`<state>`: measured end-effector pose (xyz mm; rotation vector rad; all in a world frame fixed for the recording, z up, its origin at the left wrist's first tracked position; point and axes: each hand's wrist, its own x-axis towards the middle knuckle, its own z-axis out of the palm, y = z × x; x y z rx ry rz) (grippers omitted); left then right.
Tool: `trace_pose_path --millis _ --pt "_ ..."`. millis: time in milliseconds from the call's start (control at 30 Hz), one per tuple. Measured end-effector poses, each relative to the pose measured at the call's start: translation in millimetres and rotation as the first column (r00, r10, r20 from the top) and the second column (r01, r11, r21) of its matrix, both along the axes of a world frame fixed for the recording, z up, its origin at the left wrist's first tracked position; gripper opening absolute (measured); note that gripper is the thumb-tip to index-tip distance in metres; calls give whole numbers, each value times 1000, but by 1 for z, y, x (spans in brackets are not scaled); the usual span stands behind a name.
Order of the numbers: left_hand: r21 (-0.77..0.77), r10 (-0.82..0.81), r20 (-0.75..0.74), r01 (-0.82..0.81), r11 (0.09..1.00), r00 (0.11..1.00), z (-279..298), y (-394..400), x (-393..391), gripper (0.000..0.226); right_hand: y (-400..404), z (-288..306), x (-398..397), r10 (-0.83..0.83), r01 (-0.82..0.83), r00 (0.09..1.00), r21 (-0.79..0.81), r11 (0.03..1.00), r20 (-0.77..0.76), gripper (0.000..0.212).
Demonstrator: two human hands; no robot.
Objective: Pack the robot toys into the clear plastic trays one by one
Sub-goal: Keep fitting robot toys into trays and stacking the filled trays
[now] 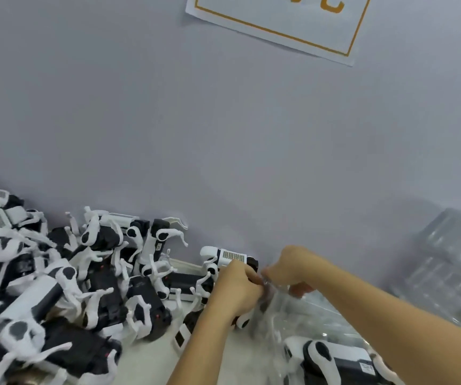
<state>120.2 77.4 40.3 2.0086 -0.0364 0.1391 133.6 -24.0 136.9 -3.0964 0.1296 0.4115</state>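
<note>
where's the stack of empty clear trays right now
In the head view the stack of clear trays sits at the far right against the grey wall, just beyond the right hand and forearm, opposite the pile of robot toys on the left.

Toys to your left, trays to your right.
A heap of robot toys (65,287) covers the desk (151,359) at your left, against the wall (223,134). Stacked trays (446,268) sit far right. Between them your hands (237,290) meet over a tray (315,315), one toy (332,357) lying nearest you.
</note>
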Motion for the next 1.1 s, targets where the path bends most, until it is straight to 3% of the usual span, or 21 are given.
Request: trace_pose_path --millis 133,233,300,367,500,600,700,833,933,1100 --pt "72 -2 -67 6 997 998 0 3 6 19 -5 3 10 -58 38 994 215 976 92 23" --pt "60 -9 -92 15 998 996 2 4 9 14 -16 18 12 -75 48 989 197 979 130 20" --pt "45 -26 -119 32 998 993 5 4 8 29 -27 30 12 -92 58 986 228 972 141 21" --pt "-9 -53 -148 52 999 988 9 2 8 47 -40 41 11 -103 54 982 285 957 160 18" --pt "-188 -62 -164 31 982 984 18 -9 9 55 -57 51 8 -83 23 986 369 929 148 22" --pt "-427 -58 -182 -25 904 982 20 -15 11 46 -61 52 8 -86 16 985 420 907 148 19" --pt "-677 -141 -241 -63 733 960 23 -18 9 42 -59 51 5 -103 27 984 446 895 148 11" --pt "-815 -203 -250 -93 571 947 25 -18 8 49 -52 45 4 -139 54 981 503 863 134 27" --pt "-820 -203 -259 -104 562 944 25 -19 8 49 -47 40 4 -170 53 962 462 885 216 42" --pt "-784 -145 -286 -145 603 947 22 -22 15 41 -43 38 9 -207 61 949 505 861 236 27"
